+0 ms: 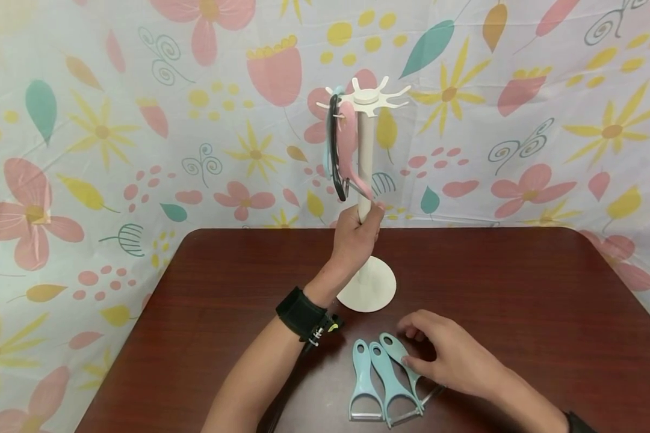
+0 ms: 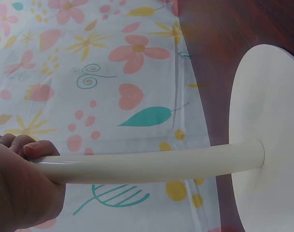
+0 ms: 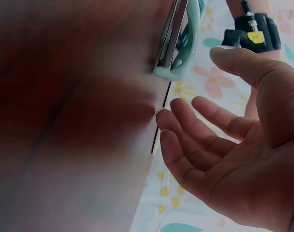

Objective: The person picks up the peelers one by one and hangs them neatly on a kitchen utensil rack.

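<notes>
Possibly, with my left grip (image 1: 354,236) wrapped round the stand (image 1: 365,147) and my right grip (image 1: 456,353) loosely spread, empty, beside the peelers (image 1: 386,369) on the tabletop (image 1: 509,288), I could drag a neighbour along, since they lie bunched so closely.

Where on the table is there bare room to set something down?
Widest: between the stand's base, the right hand and the right edge of the table. Another patch runs from the left arm out to the left edge. Crowded: the near middle, where three peelers lie between the left arm and right hand.
</notes>
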Demonstrator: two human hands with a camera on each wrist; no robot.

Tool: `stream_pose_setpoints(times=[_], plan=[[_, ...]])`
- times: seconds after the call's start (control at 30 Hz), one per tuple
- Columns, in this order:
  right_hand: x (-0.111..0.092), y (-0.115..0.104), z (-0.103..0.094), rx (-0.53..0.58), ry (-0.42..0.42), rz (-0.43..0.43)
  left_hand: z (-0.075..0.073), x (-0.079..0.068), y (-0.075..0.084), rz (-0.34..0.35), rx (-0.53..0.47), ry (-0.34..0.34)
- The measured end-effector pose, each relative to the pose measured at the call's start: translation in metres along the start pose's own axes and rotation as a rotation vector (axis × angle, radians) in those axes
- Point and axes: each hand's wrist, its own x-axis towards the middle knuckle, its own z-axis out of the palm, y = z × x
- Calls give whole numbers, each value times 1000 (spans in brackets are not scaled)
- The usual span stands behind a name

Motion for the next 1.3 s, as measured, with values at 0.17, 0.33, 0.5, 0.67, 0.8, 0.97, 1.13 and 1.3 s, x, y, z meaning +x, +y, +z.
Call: stream_pose_setpoints(times=[0.17,0.33,0.5,0.67,0.8,0.97,1.13,1.3], plan=[[-1,-5,4,-81,7,37,0,0,1,-2,6,9],[-2,-12,7,-178,-6,109,0,-1,0,1,-5,4],[-3,-18,10,-224,-22,198,1,-1,0,0,-13,2],[-3,-24,11,-211,-48,288,1,0,0,-2,-4,7],[-2,-27,13,-236,-61,322,0,0,0,-9,-4,9],[0,-30,16,-274,-81,323,0,0,0,-6,-5,11],[-1,-30,17,-289,-83,327,0,0,0,-2,-4,4],[-2,-30,16,-289,-89,325,0,-1,0,1,0,6]])
